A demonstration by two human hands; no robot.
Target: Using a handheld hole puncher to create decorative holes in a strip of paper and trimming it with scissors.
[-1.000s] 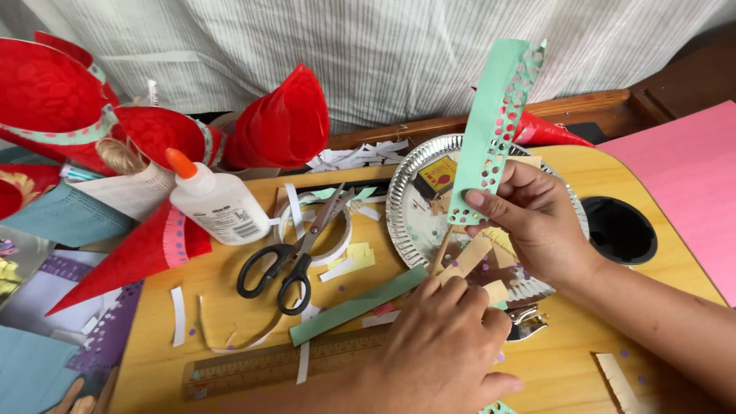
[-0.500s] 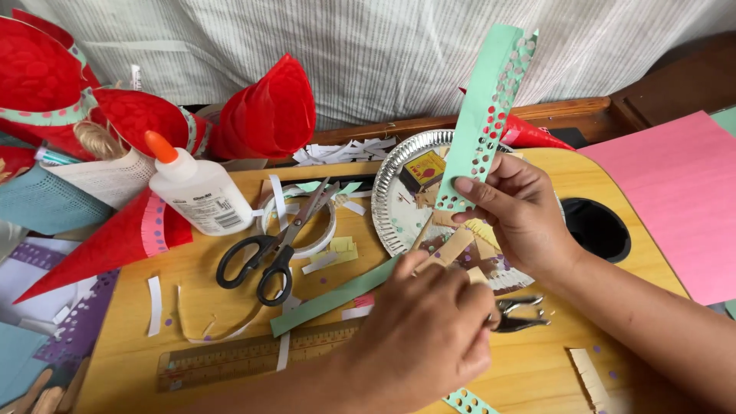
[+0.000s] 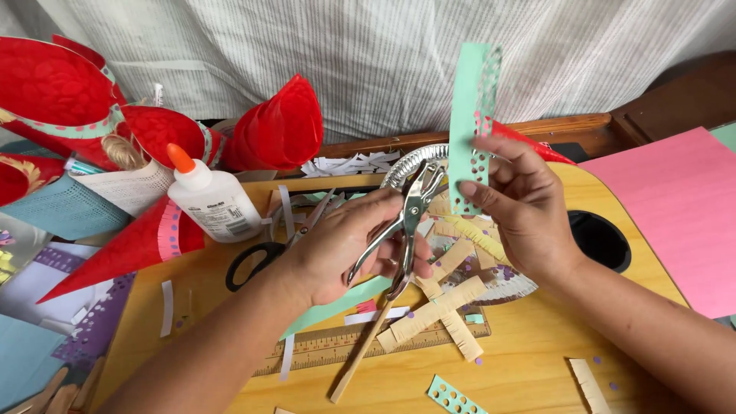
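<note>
My left hand [image 3: 345, 249] grips a metal hole punch [image 3: 405, 226], its jaws pointing up toward a mint-green paper strip [image 3: 469, 126]. My right hand [image 3: 521, 203] pinches that strip upright by its lower end; holes run along the strip's right edge. Both hands hover over a silver paper plate [image 3: 406, 165] holding fringed tan paper strips [image 3: 441, 303] on a wooden lap table [image 3: 537, 360].
A white glue bottle [image 3: 211, 199] with an orange cap and black-handled scissors [image 3: 264, 257] lie at the left. Red paper cones [image 3: 280, 130] crowd the back left. A wooden ruler [image 3: 337, 349], a stick, a round cup hole [image 3: 602, 238] and pink paper [image 3: 675, 207] surround the plate.
My left hand has picked up the hole punch from the table and raised it to the green strip. My right hand has turned the strip more upright.
</note>
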